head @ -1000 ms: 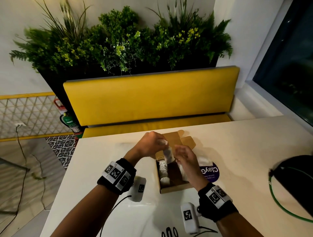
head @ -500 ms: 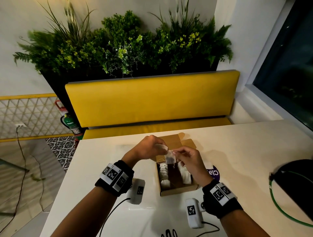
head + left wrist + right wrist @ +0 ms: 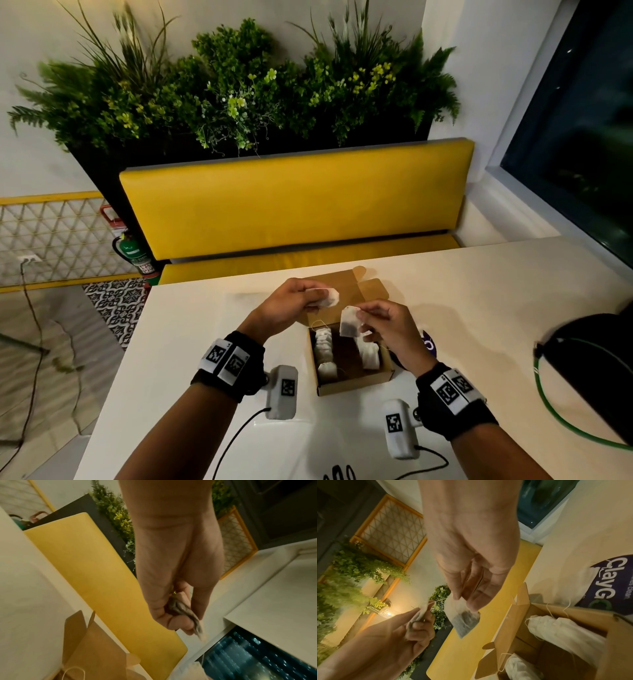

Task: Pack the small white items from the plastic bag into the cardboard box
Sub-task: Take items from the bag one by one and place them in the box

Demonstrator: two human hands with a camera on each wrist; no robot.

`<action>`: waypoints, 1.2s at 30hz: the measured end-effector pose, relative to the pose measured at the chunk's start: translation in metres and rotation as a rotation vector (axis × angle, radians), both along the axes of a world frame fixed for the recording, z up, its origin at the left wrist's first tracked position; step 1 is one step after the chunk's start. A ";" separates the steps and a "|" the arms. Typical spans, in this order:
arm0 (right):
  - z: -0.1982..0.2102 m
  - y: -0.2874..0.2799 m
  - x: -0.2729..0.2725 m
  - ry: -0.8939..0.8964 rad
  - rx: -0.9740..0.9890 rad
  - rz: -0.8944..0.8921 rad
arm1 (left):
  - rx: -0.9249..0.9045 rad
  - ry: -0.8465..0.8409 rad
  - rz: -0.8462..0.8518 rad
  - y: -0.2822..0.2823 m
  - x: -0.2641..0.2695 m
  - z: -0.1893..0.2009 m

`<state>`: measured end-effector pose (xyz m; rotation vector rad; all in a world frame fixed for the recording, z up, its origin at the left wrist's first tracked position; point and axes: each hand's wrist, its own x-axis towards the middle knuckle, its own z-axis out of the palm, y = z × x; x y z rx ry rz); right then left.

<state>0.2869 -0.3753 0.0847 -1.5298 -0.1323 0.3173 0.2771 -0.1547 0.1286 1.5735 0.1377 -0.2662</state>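
Observation:
An open cardboard box (image 3: 356,385) sits on the white table, with tea bags (image 3: 323,346) in rows along its left and right sides. Above its far end, my left hand (image 3: 317,298) pinches one white tea bag (image 3: 328,296). My right hand (image 3: 363,313) pinches another tea bag (image 3: 349,323), which hangs over the box. In the right wrist view a thin string runs from the left hand's tea bag (image 3: 419,614) towards the right hand's bag (image 3: 464,619). The plastic bag (image 3: 607,585), with a purple label, lies just right of the box (image 3: 573,612), mostly hidden by my right hand in the head view.
A black object with a green cable (image 3: 589,370) lies at the table's right edge. A yellow bench (image 3: 291,205) and plants stand beyond the far edge. Wrist camera cables (image 3: 239,442) trail near the front edge.
My hands, close together over the box before, have drawn apart. Each now holds its own tea bag, the left up and to the left, the right lower over the box.

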 end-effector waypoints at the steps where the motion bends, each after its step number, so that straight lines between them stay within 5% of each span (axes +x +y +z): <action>1: -0.001 -0.002 0.000 -0.012 -0.016 0.005 | -0.027 0.017 0.035 0.000 0.000 -0.001; 8: -0.004 -0.009 0.000 -0.078 -0.170 -0.003 | -0.180 0.115 0.232 -0.004 0.004 0.000; 14: 0.003 -0.006 -0.001 -0.061 -0.134 0.008 | -0.620 0.155 0.201 -0.007 -0.001 -0.001; 24: 0.000 -0.011 0.001 -0.014 -0.170 0.007 | -0.327 0.039 0.214 -0.012 -0.002 -0.004; 28: -0.001 -0.012 0.001 -0.003 -0.181 -0.013 | -0.420 0.045 0.188 -0.015 -0.004 -0.010; 36: -0.003 -0.023 0.000 0.030 -0.262 -0.010 | -0.236 0.080 0.101 -0.025 -0.009 -0.022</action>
